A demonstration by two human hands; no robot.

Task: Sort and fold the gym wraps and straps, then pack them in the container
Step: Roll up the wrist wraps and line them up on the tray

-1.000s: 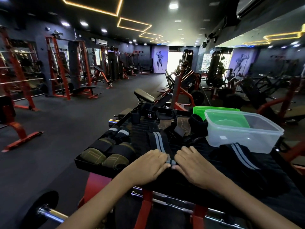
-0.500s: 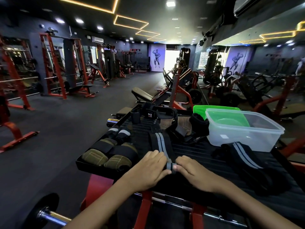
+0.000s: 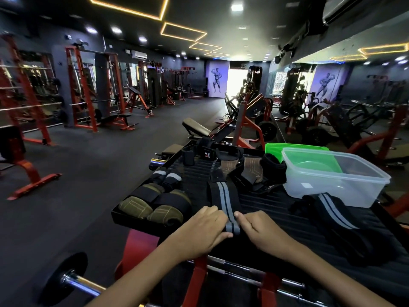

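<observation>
Both hands have slid back slightly along the striped wrist wrap point(image 3: 224, 197), its near end now curled up between them. At lower centre of the frame, the left hand point(image 3: 202, 229) and right hand point(image 3: 257, 232) pinch that grey thumb-loop end with bent fingertips on the black tabletop point(image 3: 276, 209). Rolling of this wrap appears just begun; next, the roll must be turned tightly toward the far end. The clear plastic container point(image 3: 332, 178) stands at right, a second striped wrap point(image 3: 332, 209) just before it.
</observation>
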